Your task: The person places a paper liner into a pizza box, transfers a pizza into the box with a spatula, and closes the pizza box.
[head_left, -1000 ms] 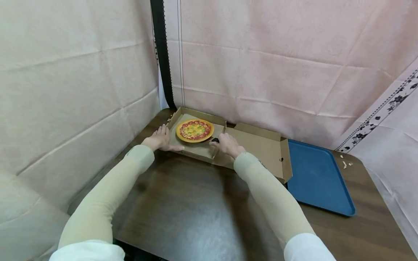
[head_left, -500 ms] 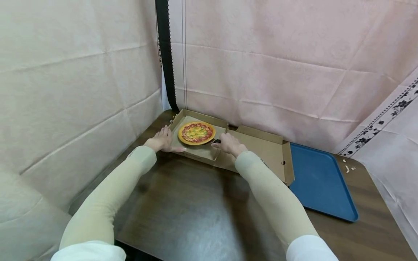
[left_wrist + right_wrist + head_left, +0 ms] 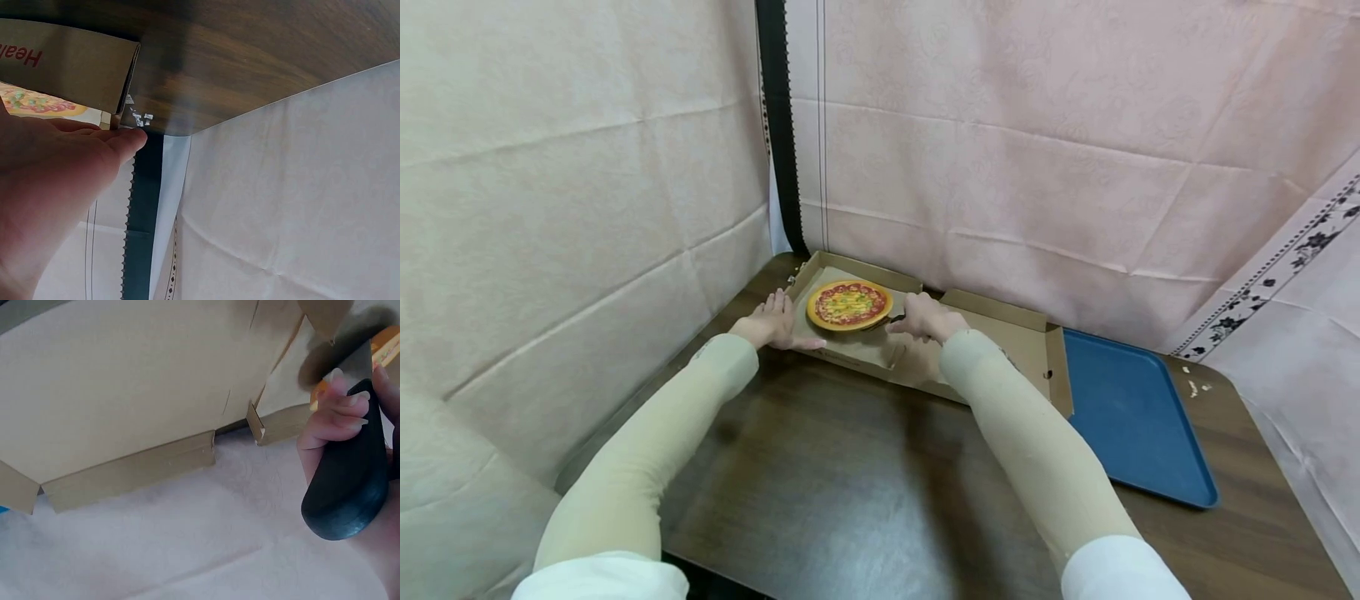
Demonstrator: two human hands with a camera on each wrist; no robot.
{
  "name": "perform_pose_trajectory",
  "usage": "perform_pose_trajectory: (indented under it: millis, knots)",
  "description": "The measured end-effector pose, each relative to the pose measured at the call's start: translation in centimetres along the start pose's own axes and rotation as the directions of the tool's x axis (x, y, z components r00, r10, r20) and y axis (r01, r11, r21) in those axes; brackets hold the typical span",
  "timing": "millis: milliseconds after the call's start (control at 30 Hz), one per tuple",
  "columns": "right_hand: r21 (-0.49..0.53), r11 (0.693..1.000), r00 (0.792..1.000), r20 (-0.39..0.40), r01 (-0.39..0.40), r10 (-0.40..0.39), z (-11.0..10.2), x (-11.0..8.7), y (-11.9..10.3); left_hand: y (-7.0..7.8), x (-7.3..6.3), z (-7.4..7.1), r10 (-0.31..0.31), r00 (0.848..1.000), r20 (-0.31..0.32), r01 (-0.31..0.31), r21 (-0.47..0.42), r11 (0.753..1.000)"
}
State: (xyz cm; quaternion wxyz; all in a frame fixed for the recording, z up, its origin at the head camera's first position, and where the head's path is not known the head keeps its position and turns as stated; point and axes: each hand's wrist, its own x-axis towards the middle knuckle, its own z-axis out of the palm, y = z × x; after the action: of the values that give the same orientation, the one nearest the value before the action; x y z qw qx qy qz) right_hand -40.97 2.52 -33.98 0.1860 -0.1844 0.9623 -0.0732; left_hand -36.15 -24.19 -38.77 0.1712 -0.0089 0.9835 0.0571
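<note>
A pizza (image 3: 850,305) with a yellow-orange rim lies in the base of an open cardboard pizza box (image 3: 852,358). My right hand (image 3: 922,318) grips the black handle of a spatula (image 3: 350,481). Its grey metal blade reaches to the pizza's near right edge; most of the blade is hidden. Below the blade, a dark shadow falls on the box floor in the right wrist view. My left hand (image 3: 771,322) rests at the box's front left corner, fingers straight and thumb along the front wall. Red lettering shows on that wall in the left wrist view.
The box lid (image 3: 1000,337) lies folded back to the right of the base. A blue tray (image 3: 1135,417) sits beyond it, partly under the lid's edge. Small white scraps (image 3: 1193,388) lie near the table's right edge. Cloth curtains (image 3: 1015,150) stand behind and left.
My right hand has risen slightly with the spatula handle, tilting over the box's right wall. My left hand stays at the box corner. The head view has shifted a little.
</note>
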Motion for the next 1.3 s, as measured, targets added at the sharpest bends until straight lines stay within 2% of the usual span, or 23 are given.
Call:
perform_pose_trajectory:
  millis: [200, 667, 867, 1033, 1167, 1300]
  knots:
    - [-0.005, 1.000, 1.000, 0.021, -0.009, 0.009, -1.2, -0.5, 0.2, 0.2, -0.5, -0.2, 0.010, 1.000, -0.001, -0.010, -0.010, 1.000]
    - [0.031, 0.999, 0.999, 0.035, 0.021, -0.022, -2.7, -1.3, 1.0, 0.3, -0.5, -0.2, 0.013, 0.999, -0.039, -0.012, 0.021, 1.000]
    - [0.099, 0.995, 0.997, 0.068, 0.026, -0.032, -3.2, -2.1, 1.4, 0.4, -0.6, -0.2, 0.013, 1.000, -0.027, -0.012, 0.020, 1.000]
    - [0.117, 0.993, 0.997, 0.075, 0.020, -0.029, -3.6, -2.6, 1.8, 0.4, -0.4, -0.1, 0.010, 1.000, -0.012, -0.010, 0.012, 1.000]
    - [0.126, 0.992, 0.997, 0.080, 0.012, -0.022, -3.8, -2.7, 2.1, 0.2, -0.2, 0.0, 0.010, 1.000, 0.009, -0.010, 0.017, 1.000]
    - [0.098, 0.995, 0.997, 0.080, 0.015, -0.022, -4.0, -2.8, 2.2, 0.1, -0.1, 0.0, 0.013, 1.000, 0.004, -0.013, 0.012, 1.000]
